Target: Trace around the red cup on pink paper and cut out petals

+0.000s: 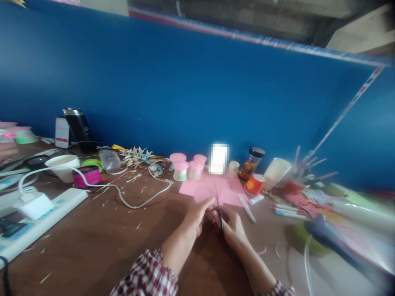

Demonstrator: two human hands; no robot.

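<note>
My left hand (197,216) and my right hand (232,225) meet low in the middle of the brown table (101,242). The right hand is closed round a pair of scissors (219,213) whose blades point away from me. The left hand pinches the near edge of a pink paper sheet (212,190) that lies flat just beyond both hands. The scissor blades reach over that paper. Both wrists show checked sleeves.
Pink-capped cups (180,166), a jar (250,164), a red cup (254,184) and white cups stand behind the paper against the blue wall (197,90). Glue sticks and pens (285,209) lie right. A white power strip (40,213), cable and tape rolls sit left.
</note>
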